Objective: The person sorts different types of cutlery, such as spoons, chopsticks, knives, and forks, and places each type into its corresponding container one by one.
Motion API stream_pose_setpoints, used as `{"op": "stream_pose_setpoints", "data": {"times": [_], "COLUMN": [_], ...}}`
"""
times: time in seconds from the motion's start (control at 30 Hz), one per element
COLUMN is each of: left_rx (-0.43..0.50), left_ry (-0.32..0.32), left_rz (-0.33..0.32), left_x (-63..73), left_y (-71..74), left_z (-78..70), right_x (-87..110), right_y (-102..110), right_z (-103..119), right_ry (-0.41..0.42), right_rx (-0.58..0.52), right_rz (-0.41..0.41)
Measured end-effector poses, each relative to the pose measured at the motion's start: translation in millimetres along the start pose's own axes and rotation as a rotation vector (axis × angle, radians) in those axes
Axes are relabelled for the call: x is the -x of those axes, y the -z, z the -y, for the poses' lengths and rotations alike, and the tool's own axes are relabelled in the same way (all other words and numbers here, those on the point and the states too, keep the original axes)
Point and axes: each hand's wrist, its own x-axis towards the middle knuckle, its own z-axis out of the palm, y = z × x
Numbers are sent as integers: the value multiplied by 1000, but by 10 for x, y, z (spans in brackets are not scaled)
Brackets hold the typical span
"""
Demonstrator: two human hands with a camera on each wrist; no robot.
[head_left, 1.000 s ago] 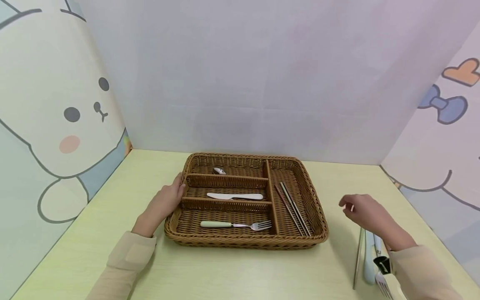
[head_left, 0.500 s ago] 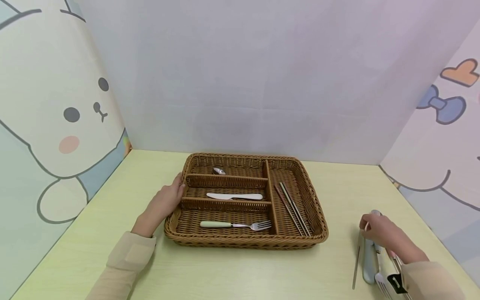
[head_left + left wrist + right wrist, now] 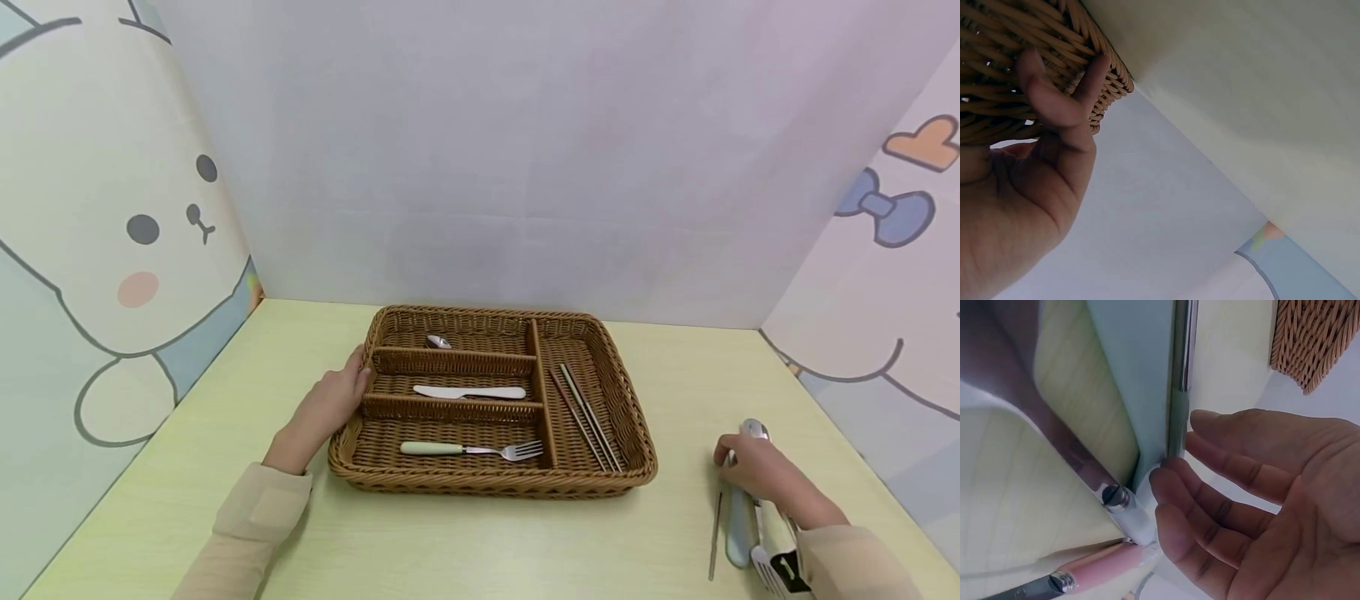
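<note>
My left hand (image 3: pixel 333 404) grips the left side of a brown wicker cutlery basket (image 3: pixel 487 482), fingers against the weave (image 3: pixel 1029 37). Inside the basket are a spoon (image 3: pixel 438 342), a white knife (image 3: pixel 495 392), a green-handled fork (image 3: pixel 431 448) and chopsticks (image 3: pixel 592 417) in the right compartment. Over cutlery at the table's right, my right hand (image 3: pixel 765 471) pinches a metal chopstick with a green end (image 3: pixel 1180 419), between thumb and fingertips. Beside it lie a pale blue flat handle (image 3: pixel 738 533), a fork (image 3: pixel 763 567) and a pink handle (image 3: pixel 1104 565).
A spoon head (image 3: pixel 754 429) shows beyond my right hand. The pale yellow table (image 3: pixel 487 550) ends at a plain back wall (image 3: pixel 480 167). Cartoon-printed panels (image 3: pixel 112 250) stand on both sides. A small black device (image 3: pixel 789 571) sits at the right wrist.
My right hand has come down from above onto the cutlery and now has its fingers at the chopstick, which has shifted slightly. The left hand and basket have stayed put.
</note>
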Motion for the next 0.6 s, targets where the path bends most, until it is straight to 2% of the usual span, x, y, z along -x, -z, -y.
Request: {"op": "stream_pose_setpoints", "data": {"times": [0.6], "left_rx": [11], "left_ry": [-6], "left_rz": [1], "left_x": [1], "left_y": [0], "left_z": [7], "right_x": [-47], "right_y": [-56], "right_z": [36], "right_ry": [23], "right_rx": [-23], "right_rz": [-11]}}
